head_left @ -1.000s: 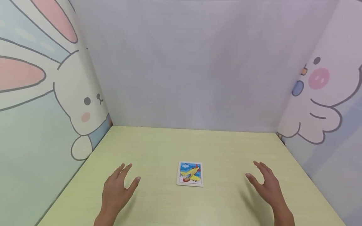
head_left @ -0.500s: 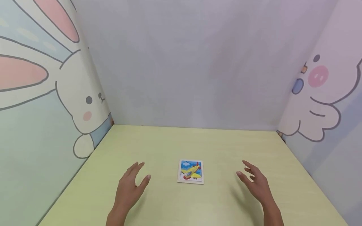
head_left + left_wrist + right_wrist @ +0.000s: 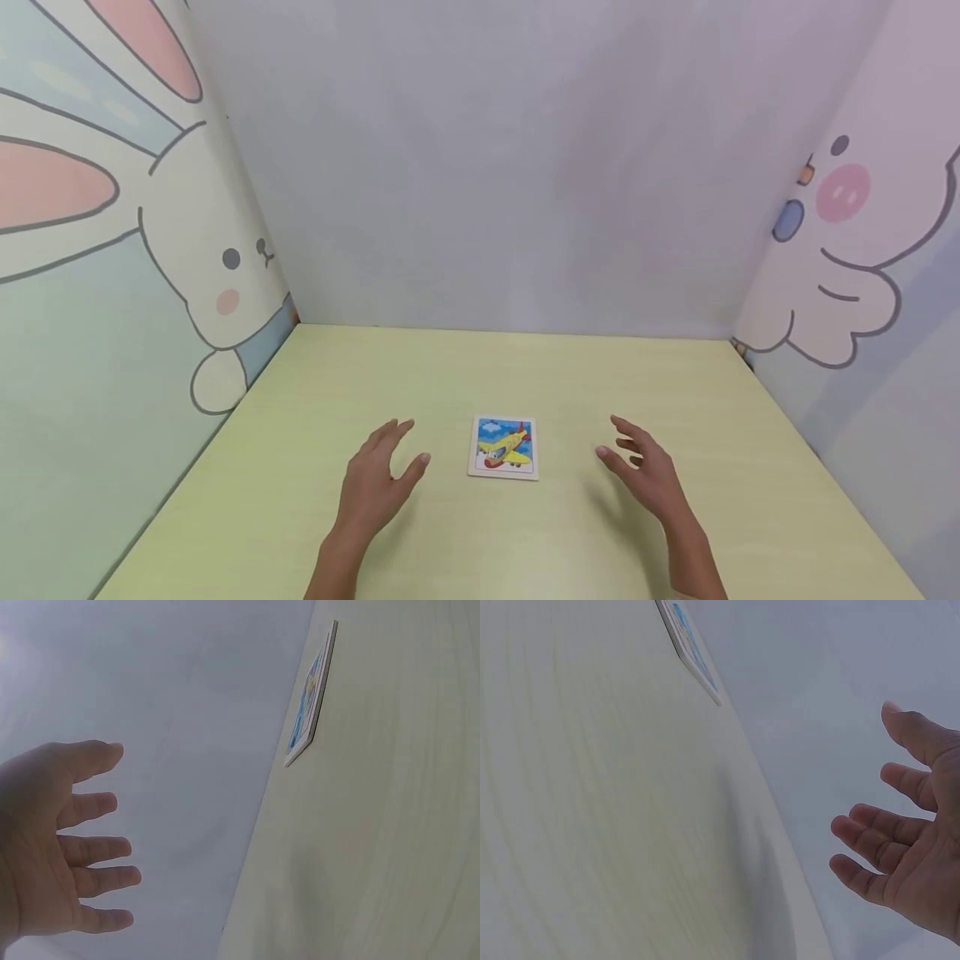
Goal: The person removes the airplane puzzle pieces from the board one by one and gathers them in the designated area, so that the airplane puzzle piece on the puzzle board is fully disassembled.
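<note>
A small, thin, near-square picture puzzle lies flat on the pale yellow-green table. Its picture is a yellow airplane with a red nose on blue sky, inside a pale border. To its left, my left hand hovers over the table with fingers spread and thumb toward the puzzle. On the other side is my right hand, raised above its shadow, fingers relaxed and slightly bent. Neither hand touches anything. Each wrist view shows the puzzle's edge beyond an empty palm.
The table ends at a plain grey-white back wall. A left side panel carries a rabbit drawing, and a right side panel shows a white cartoon animal with a pink cheek.
Both hands have moved inward toward the puzzle, the left one rightward and the right one leftward. The puzzle has stayed in place on the table.
</note>
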A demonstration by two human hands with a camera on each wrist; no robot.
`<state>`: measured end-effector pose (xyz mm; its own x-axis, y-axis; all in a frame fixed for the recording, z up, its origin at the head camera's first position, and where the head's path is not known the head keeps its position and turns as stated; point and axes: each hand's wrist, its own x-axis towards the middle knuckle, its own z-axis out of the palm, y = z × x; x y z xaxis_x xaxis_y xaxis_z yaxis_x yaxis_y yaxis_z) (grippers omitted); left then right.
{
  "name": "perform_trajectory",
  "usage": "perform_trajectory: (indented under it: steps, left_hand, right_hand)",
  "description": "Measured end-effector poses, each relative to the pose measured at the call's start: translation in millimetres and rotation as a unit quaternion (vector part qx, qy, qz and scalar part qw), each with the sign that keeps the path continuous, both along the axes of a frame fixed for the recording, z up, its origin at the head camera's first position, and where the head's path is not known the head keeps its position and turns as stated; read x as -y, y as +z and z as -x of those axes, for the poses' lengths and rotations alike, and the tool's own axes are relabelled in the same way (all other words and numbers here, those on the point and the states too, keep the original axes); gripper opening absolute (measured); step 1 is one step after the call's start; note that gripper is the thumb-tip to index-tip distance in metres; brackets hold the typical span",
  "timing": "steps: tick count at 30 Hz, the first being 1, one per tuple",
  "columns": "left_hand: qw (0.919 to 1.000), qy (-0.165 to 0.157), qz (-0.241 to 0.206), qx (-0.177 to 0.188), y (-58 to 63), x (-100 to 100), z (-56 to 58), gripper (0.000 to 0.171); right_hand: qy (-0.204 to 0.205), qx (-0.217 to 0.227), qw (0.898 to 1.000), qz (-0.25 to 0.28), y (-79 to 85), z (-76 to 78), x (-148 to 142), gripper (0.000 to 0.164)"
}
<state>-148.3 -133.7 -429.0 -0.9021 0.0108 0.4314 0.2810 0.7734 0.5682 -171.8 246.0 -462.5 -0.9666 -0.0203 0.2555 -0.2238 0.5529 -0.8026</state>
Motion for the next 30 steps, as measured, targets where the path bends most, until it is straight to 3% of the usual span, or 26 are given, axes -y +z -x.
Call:
perform_trajectory:
  steps: [17, 30]
  left_hand:
    - [0.9984, -0.001, 0.033, 0.046, -5.2, -15.9, 15.6, 0.048]
    - [0.9957, -0.029, 0.062, 0.063, -12.0, -28.1, 26.8, 0.046]
  right_hand:
    - [0.042, 0.032, 0.999, 0.006, 6.9, 24.4, 29.8, 0.057]
    - [0.079, 0.038, 0.996, 0.013, 2.3, 43.5, 41.4, 0.047]
